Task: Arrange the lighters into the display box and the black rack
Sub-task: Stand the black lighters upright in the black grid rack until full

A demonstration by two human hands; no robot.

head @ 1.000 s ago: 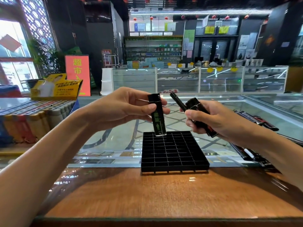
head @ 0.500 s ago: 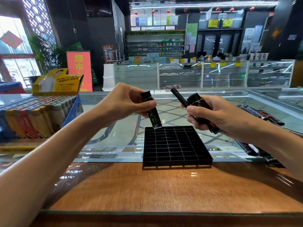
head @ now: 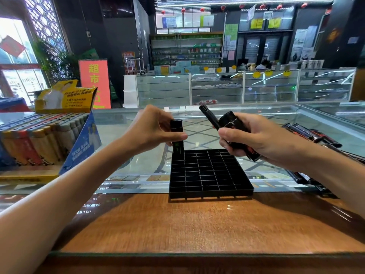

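At frame centre, left hand (head: 154, 129) pinches upright black lighter (head: 177, 139), base at far-left corner cell of black rack (head: 209, 173); right hand (head: 254, 139) grips lighter bundle (head: 233, 131).

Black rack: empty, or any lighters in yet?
Empty in every visible cell of the black rack. The left hand holds one lighter upright at its far-left corner; seated or not, cannot tell.

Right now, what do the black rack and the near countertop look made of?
Black rack: likely moulded plastic, matte, thin even grid walls. Near countertop: wood or wood-look veneer, glossy; brown grain and reflected light show.
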